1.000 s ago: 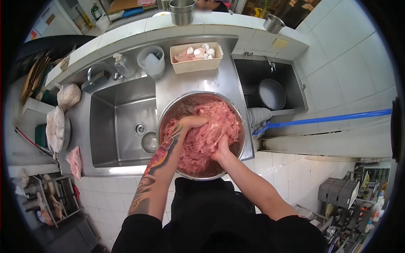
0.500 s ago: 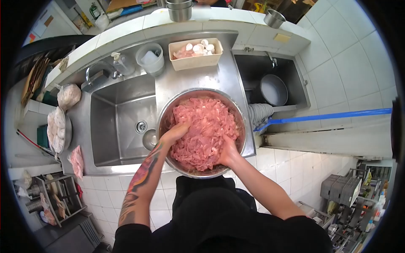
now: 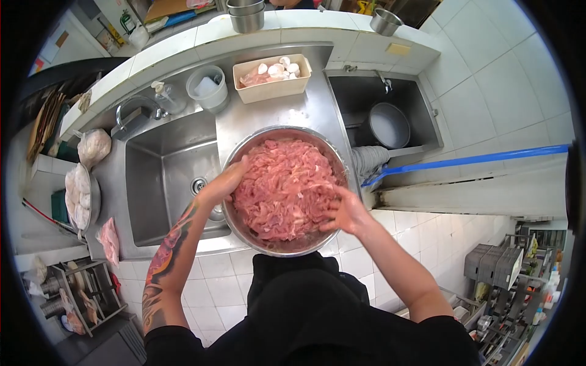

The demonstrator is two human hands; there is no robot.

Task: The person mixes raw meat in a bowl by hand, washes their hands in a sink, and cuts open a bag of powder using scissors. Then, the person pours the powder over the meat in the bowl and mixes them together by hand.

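A wide metal bowl [image 3: 287,249], heaped with sliced raw pink meat [image 3: 284,189], stands at the front edge of the steel counter. At the bowl's left side, my left hand [image 3: 226,182] is open, its fingers extended along the edge of the meat; some fingertips are hard to make out. My right hand [image 3: 349,211] is over the right rim, fingers spread and holding nothing, with the fingertips beside the meat.
Left of the bowl is a steel sink [image 3: 171,183]. Behind are a cream tub [image 3: 271,91] of meat and white pieces and a clear plastic container [image 3: 207,91]. A second basin [image 3: 415,97] holds a pot [image 3: 389,127]. Bagged meat [image 3: 108,241] lies far left.
Both hands have come out of the meat and moved apart, the left toward the left rim and the right outward over the right rim. The meat's surface looks rearranged.
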